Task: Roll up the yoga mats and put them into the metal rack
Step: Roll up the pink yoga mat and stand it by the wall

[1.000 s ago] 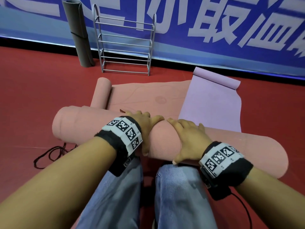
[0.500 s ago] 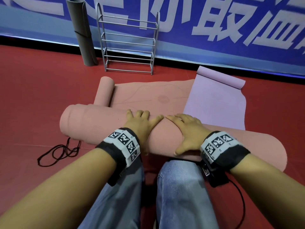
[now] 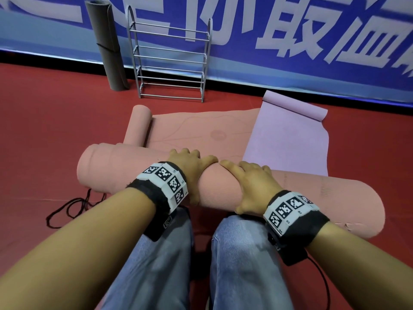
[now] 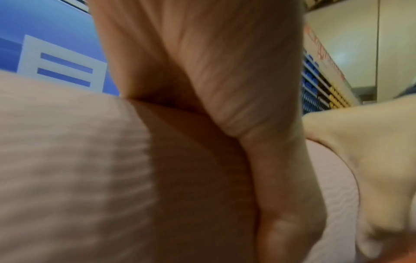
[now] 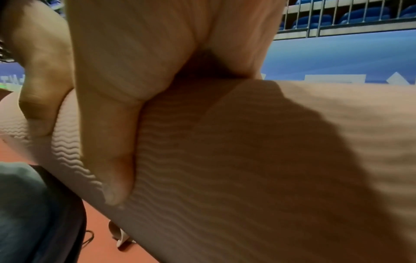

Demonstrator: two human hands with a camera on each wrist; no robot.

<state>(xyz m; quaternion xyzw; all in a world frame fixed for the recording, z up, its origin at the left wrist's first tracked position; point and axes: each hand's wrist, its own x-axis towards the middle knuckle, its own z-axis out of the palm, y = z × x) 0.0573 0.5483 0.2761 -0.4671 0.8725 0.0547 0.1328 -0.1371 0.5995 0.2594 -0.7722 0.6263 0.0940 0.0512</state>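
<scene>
Head view, from left to right: a dark grey rolled mat (image 3: 107,43) stands upright against a blue banner (image 3: 290,30), just beside the metal rack (image 3: 171,61), which also stands on the red floor (image 3: 44,121) at the banner's foot. A tangle of black cord (image 3: 69,206) lies on the floor at lower left. Nearer the person, a thick pink roll (image 3: 111,168) of yoga mat lies crosswise over their denim-clad knees (image 3: 241,253). Its unrolled part (image 3: 201,130) stretches away toward the rack and ends in a smaller roll (image 3: 139,124) at its far left edge. The left hand (image 3: 190,166) rests on top of the thick roll, palm down, fingers curved over its far side. Just beside it, thumbs nearly touching, the right hand (image 3: 252,184) presses the roll the same way. Both wrist views show a palm flat against ribbed pink foam. To the right, a lilac mat (image 3: 286,139) lies flat, overlapping the pink one, with its far end curled.
</scene>
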